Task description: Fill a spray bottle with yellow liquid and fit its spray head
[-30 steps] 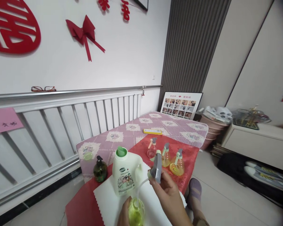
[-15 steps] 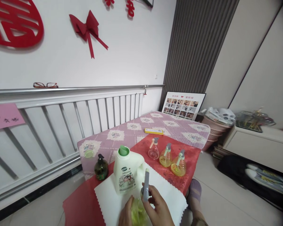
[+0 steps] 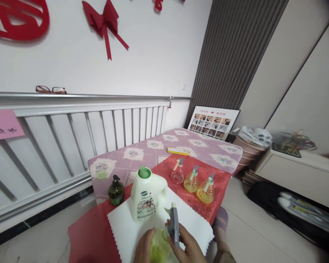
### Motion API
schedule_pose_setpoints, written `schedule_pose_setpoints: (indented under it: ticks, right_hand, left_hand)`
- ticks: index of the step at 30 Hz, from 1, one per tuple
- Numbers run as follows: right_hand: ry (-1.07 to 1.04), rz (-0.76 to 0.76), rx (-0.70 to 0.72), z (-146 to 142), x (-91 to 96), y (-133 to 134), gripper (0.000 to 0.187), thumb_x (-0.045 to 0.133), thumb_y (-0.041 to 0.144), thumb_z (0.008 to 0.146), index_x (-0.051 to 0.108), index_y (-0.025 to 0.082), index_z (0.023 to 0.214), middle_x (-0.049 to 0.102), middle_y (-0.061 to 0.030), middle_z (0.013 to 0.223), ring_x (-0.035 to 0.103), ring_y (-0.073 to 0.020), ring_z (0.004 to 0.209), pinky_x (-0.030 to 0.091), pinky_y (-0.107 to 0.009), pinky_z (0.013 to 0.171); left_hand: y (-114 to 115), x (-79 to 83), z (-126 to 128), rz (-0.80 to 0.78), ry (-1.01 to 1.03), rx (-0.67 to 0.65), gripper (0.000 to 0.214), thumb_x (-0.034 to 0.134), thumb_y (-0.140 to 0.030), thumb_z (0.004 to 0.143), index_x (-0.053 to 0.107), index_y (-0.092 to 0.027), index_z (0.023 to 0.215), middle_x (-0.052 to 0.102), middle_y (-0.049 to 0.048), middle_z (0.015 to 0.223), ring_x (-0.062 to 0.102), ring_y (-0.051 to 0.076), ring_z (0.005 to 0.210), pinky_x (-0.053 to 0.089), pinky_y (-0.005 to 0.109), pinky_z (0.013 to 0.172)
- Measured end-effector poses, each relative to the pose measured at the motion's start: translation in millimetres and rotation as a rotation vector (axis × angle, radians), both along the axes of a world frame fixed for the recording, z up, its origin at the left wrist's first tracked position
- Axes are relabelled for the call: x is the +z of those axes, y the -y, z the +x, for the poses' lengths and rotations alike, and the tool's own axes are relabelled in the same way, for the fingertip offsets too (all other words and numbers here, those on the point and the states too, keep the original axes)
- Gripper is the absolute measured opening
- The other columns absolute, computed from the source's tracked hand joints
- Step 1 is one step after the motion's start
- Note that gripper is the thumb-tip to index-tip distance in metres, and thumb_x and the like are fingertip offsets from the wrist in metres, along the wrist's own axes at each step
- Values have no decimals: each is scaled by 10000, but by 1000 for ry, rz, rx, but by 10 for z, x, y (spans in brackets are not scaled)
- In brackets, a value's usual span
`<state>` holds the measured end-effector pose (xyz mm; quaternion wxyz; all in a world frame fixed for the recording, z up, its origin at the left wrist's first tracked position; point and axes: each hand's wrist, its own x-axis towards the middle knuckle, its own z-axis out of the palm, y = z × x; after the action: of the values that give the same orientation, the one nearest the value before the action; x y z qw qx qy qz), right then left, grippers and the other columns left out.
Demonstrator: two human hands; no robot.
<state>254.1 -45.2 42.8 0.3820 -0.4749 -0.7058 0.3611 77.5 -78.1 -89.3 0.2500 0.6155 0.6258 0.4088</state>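
Observation:
At the bottom of the view, my left hand point(image 3: 144, 247) is closed around the side of a clear spray bottle point(image 3: 159, 248) holding yellow-green liquid. My right hand point(image 3: 190, 245) grips the grey spray head point(image 3: 175, 224) at the bottle's neck, and a pale green trigger sticks out to the left. Whether the head is screwed tight cannot be made out. Just behind my hands stands a large pale green detergent jug point(image 3: 146, 199) with a green spout cap point(image 3: 144, 171). Both the jug and my hands are over a white scalloped mat point(image 3: 120, 228).
On the red cloth point(image 3: 164, 168) stand an empty-looking spray bottle point(image 3: 177, 175) and two with yellow liquid point(image 3: 191, 182) point(image 3: 206, 193). A dark green pump bottle point(image 3: 116, 193) is at left, near a pale green lid point(image 3: 101, 174). A yellow-edged box point(image 3: 178, 151) lies behind.
My right hand has turned and tilted the spray head, so its trigger side now shows to the left. My left hand stays on the bottle. The camera view has shifted slightly.

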Motion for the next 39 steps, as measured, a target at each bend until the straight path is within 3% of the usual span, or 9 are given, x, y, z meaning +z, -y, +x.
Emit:
schedule_pose_setpoints:
  ticks: [4,10,15,20,26,31,39]
  right_hand:
    - [10,-46,38,46,17,-9,380,586,425,911,677,247,1235,753,-115,1192,710,-266,1089,581,-347,884]
    - [-11,-48,-43,128,36,19,393,618,457,872,704,211,1166,769,-139,1155,727,-279,1034,594,-380,888]
    - [15,-93,-148,152,332,47,446,607,496,828,704,188,1135,768,-144,1142,727,-287,1023,597,-383,879]
    - [197,-135,-27,47,596,53,339,575,414,833,719,203,1055,772,-85,961,718,-251,878,573,-357,765]
    - [178,-123,47,29,383,65,353,585,366,833,703,205,1124,735,-129,1137,703,-255,1017,561,-355,827]
    - [133,-73,89,85,181,68,327,610,309,839,698,234,1146,735,-86,1055,702,-227,969,563,-315,803]
    - [194,-25,109,88,158,51,290,601,316,856,694,209,1109,733,-114,1072,710,-246,966,574,-351,846]
  left_hand:
    - [4,-30,-14,29,10,-35,882,805,-289,564,533,-167,1394,587,179,1446,543,360,1348,444,467,1153]
    - [8,6,22,-13,6,-54,901,718,-127,521,517,-131,1400,558,203,1461,511,364,1371,408,482,1178]
    - [4,16,59,-41,-5,-54,950,680,-103,483,491,-103,1414,533,223,1474,480,367,1393,376,504,1196]
    - [10,-12,63,-30,3,-62,954,670,-104,479,490,-117,1416,537,215,1465,479,378,1388,382,526,1193]
    - [-14,-38,-32,-93,-34,-191,948,674,-152,537,443,-126,1457,482,207,1522,423,385,1433,348,537,1215]
    - [-15,-37,-57,-105,-41,-206,956,681,-175,556,415,-138,1474,462,202,1537,405,376,1447,328,533,1228]
    - [-9,18,-44,-138,-47,-214,949,673,-194,562,410,-118,1471,449,217,1542,385,381,1457,304,560,1232]
